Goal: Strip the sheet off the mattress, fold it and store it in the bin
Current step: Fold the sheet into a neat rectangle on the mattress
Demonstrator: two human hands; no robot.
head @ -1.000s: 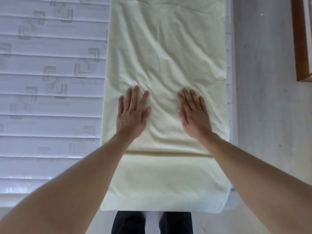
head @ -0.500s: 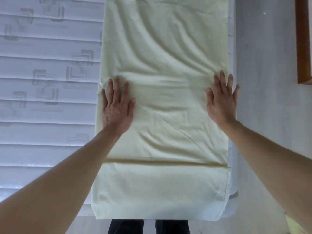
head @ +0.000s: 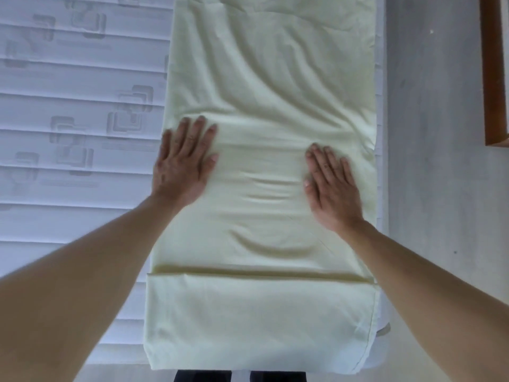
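A pale yellow sheet point(head: 270, 78), folded into a long narrow strip, lies along the right edge of the bare white quilted mattress point(head: 68, 161). Its near end hangs over the mattress's front edge. My left hand point(head: 183, 164) lies flat, fingers spread, on the strip's left edge. My right hand point(head: 332, 188) presses flat on the strip right of its middle, a little nearer to me. Neither hand grips the cloth. Soft wrinkles run across the sheet between and beyond the hands. No bin is in view.
Grey floor point(head: 440, 161) runs along the right of the mattress. A brown wooden frame point(head: 493, 78) stands at the far right edge. My dark trouser legs point(head: 239, 376) show below the mattress's front edge.
My right hand has slid from the sheet's right edge inward and nearer to me. The left hand has stayed at the left edge. Earlier, both hands spread outward from the middle.
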